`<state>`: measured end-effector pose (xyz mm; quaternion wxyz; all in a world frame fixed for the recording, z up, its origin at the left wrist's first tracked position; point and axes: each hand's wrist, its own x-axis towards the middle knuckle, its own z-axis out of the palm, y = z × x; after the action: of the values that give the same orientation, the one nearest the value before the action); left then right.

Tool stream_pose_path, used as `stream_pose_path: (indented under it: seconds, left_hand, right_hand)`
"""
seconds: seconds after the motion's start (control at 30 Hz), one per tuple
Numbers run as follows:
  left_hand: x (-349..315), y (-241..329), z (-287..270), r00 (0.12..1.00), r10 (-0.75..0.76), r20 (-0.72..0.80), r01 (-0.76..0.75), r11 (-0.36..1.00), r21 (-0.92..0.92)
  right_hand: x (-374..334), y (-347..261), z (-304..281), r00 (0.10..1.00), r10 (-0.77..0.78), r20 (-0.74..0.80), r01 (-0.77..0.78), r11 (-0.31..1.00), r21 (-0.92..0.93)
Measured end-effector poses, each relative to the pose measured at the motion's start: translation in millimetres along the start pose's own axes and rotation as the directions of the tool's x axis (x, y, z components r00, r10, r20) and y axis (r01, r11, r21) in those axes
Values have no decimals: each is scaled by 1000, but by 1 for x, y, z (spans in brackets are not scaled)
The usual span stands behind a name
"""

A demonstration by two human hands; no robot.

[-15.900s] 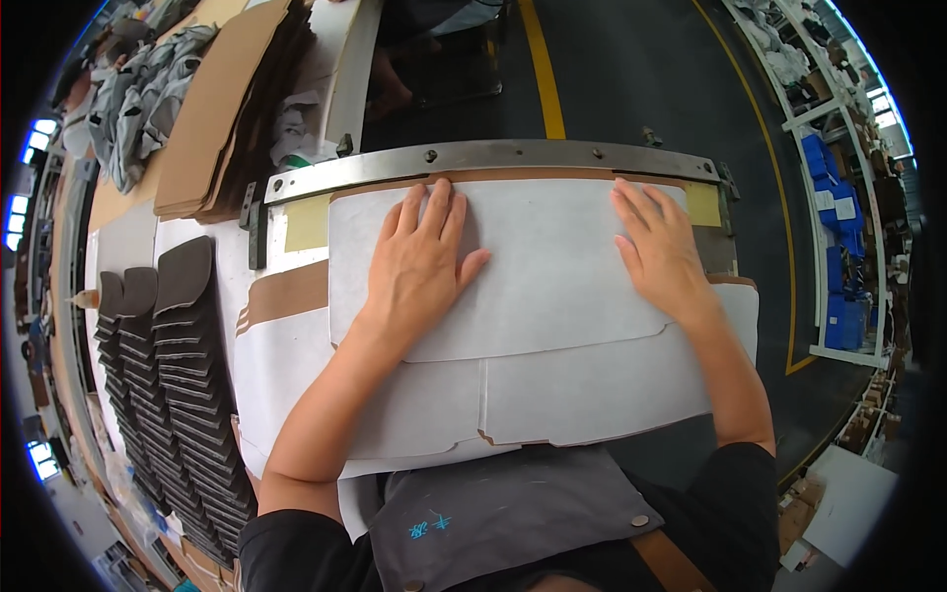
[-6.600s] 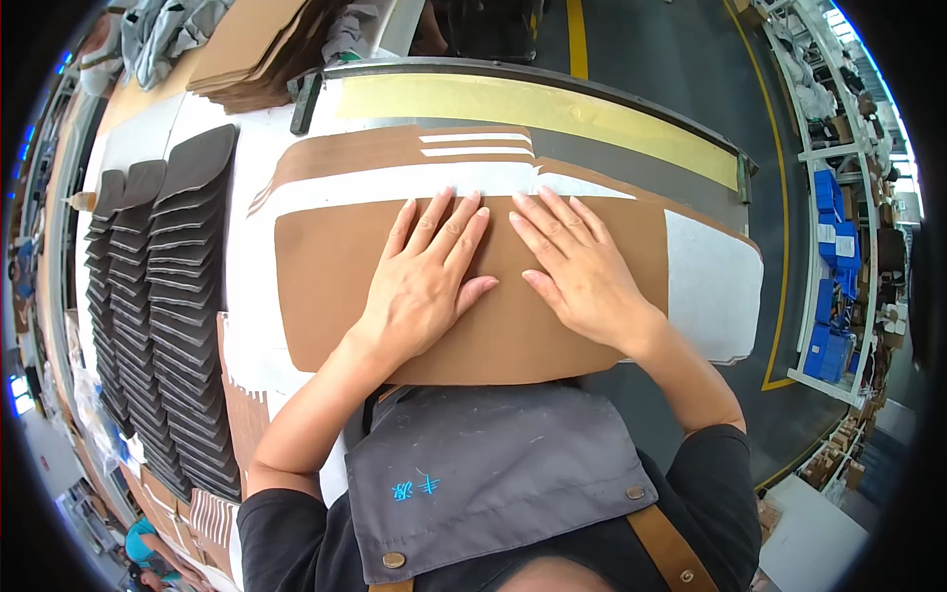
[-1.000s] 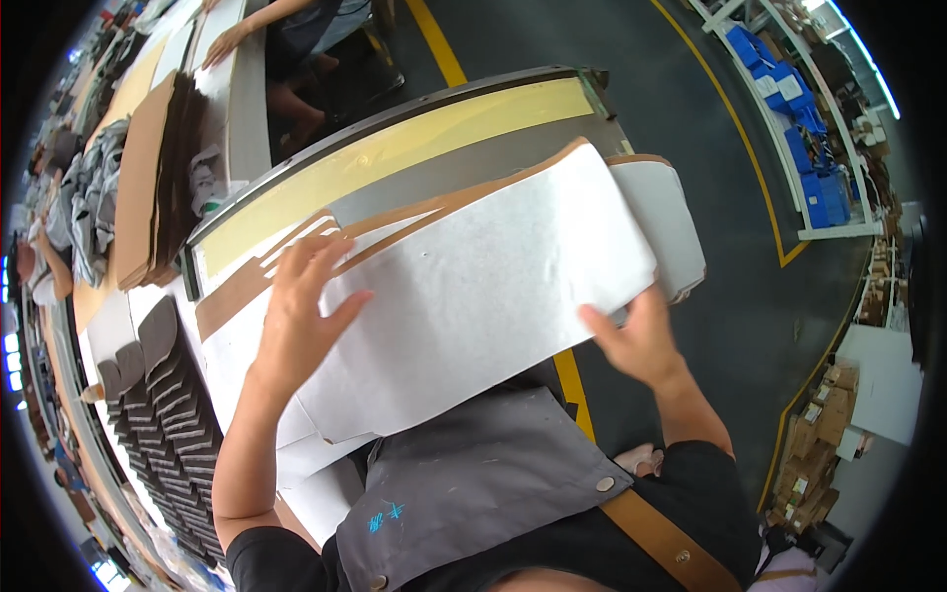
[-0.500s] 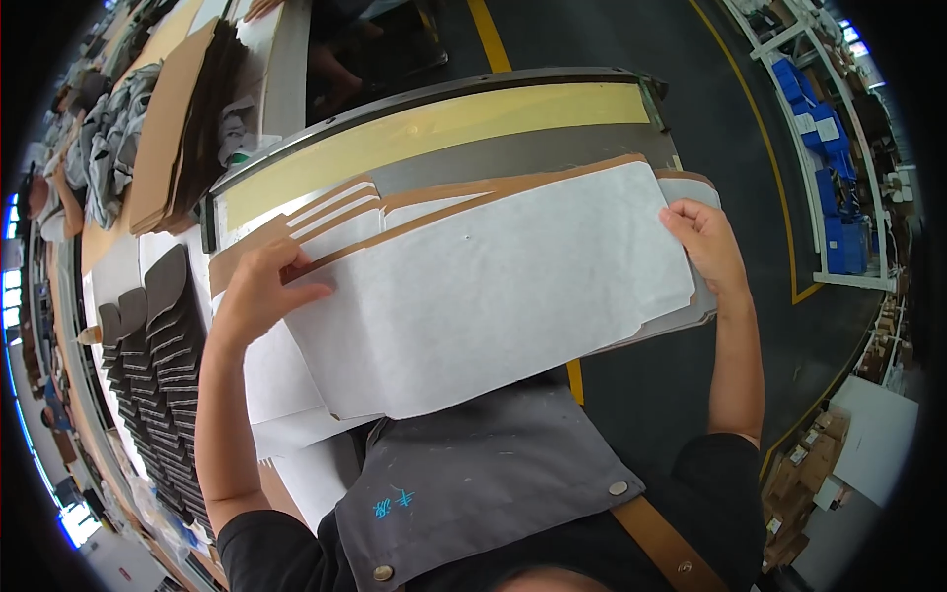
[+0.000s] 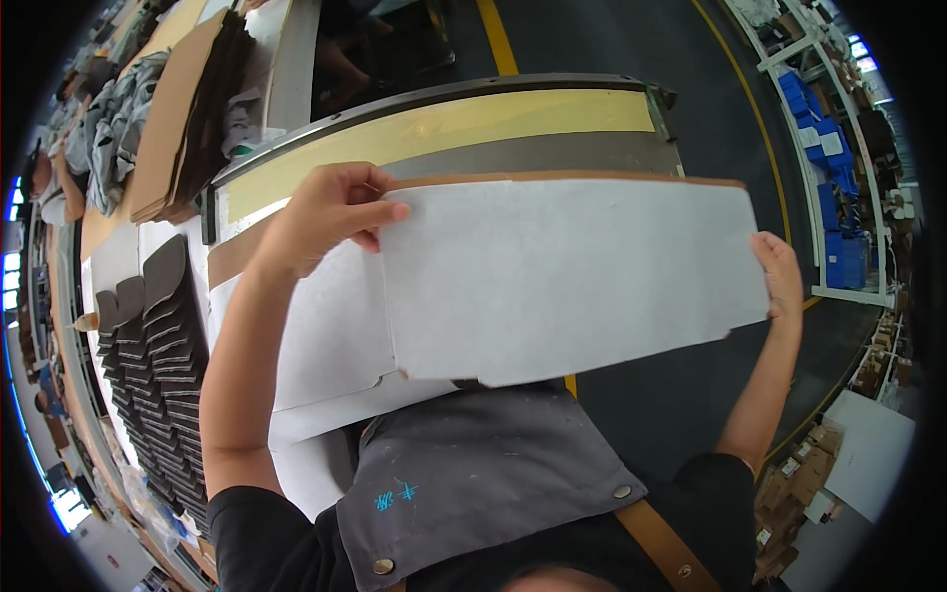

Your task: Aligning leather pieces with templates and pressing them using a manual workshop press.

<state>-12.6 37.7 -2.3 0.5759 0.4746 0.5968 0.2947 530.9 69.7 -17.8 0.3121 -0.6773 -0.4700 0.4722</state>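
Observation:
Between my two hands is a large white-faced sheet with a brown far edge and notched near corners; whether it is one sheet or several together, I cannot tell. My left hand pinches its far left corner, thumb on the white face and fingers behind. At the right end, my right hand grips the short edge. Beneath the left end, another white sheet lies on the table, partly covered by the held one.
A metal table edge with a yellow strip runs beyond the sheet. To the left stand rows of overlapping dark curved pieces, a brown board stack and grey cloth. At right is a rack with blue bins.
The held sheet has shifted right and turned so its far edge lies nearly level. My left hand moved up and right to the far corner; my right hand moved right and down with the sheet.

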Motion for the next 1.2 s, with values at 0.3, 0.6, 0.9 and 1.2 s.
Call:
stream_pose_path:
  seconds: [0.3, 0.6, 0.9, 1.2]
  left_hand:
    - [-2, -15, 13, 997, -53, -63, 59, 993, 101]
    - [-3, -19, 15, 998, -28, -60, 35, 992, 119]
    - [-26, -43, -23, 902, 327, -281, -112, 808, 579]
    - [-36, -54, -41, 930, 348, -122, -149, 656, 740]
  right_hand:
    - [-2, 6, 16, 1000, 24, -2, -24, 997, -77]
    - [16, 26, 8, 999, 38, 38, -24, 948, -317]
    - [6, 4, 29, 978, -142, -156, -1, 735, -678]
    - [-18, -87, 213, 684, -637, 357, 723, 523, -452]
